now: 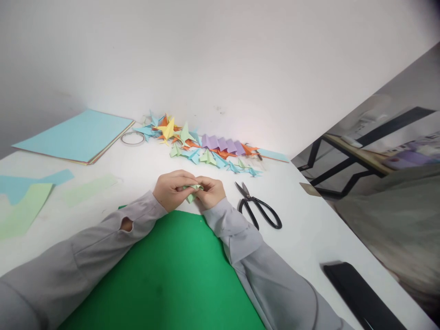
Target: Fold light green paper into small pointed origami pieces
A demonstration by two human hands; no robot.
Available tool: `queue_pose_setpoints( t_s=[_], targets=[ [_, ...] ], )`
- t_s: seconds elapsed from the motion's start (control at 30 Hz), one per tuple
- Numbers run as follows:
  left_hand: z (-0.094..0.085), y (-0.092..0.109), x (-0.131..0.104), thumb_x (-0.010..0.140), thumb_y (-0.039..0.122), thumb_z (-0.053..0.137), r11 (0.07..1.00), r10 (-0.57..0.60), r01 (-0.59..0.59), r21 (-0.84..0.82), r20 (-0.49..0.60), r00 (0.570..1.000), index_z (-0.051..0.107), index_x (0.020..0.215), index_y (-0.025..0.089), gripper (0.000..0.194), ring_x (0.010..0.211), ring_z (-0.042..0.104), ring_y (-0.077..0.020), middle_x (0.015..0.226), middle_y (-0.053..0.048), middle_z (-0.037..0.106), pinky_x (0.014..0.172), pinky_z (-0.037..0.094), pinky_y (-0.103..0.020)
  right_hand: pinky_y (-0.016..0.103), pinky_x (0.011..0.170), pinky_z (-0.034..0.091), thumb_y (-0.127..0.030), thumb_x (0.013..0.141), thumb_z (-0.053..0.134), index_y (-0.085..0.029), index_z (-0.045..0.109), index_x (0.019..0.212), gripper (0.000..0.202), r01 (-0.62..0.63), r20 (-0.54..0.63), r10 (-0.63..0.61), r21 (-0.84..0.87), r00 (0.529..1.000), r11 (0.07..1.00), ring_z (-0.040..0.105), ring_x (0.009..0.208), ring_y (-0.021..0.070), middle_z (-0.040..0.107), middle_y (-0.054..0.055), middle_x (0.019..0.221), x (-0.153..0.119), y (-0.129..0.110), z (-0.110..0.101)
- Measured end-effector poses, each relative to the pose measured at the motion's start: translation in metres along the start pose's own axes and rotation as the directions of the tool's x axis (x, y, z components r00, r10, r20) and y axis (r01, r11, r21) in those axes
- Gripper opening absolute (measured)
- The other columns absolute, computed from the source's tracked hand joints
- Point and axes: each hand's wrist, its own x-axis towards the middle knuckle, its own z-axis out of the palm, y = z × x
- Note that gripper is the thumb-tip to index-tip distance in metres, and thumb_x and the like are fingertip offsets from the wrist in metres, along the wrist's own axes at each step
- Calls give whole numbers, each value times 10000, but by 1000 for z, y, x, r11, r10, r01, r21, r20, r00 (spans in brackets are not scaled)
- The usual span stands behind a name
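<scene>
A small folded piece of light green paper (191,197) is held between my two hands, just beyond the far edge of a green mat (172,270). My left hand (174,189) pinches it from the left, fingers closed. From the right, my right hand (210,192) grips the same paper with closed fingertips touching those of the left. The fingers hide part of its folds. Black-handled scissors (260,206) lie to the right of my right hand, blades slightly apart. Beyond the hands, folded paper figures (168,129) in several colours lie in a cluster, with a purple pleated strip (222,144) among them.
Blue sheets (79,135) are stacked at the back left beside a roll of tape (133,138). Green paper scraps (27,211) lie on the white table (299,256) at the left. A black case (360,293) is at the front right. A wall stands behind the table.
</scene>
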Motion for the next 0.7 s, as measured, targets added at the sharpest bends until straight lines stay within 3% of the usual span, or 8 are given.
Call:
queue_pose_setpoints(
  t_s=[0.53, 0.7],
  targets=[
    [0, 4, 0, 661, 96, 623, 1000, -4, 4, -19, -17, 1000, 654, 655, 146, 59, 479, 493, -55, 707, -61, 669, 398, 349, -164, 224, 414, 321, -129, 480, 588, -176, 652, 545, 102, -66, 22, 66, -8, 998, 998, 412, 411, 86, 556, -35, 441, -1, -3, 2],
    [1, 6, -1, 643, 85, 638, 1000, -14, 14, -16, -18, 1000, 641, 671, 133, 56, 425, 414, -26, 715, -58, 658, 383, 337, -159, 222, 418, 332, -124, 471, 589, -168, 655, 549, 112, -50, 12, 50, 2, 999, 999, 430, 421, 87, 583, -26, 468, -1, -2, 2]
  ],
)
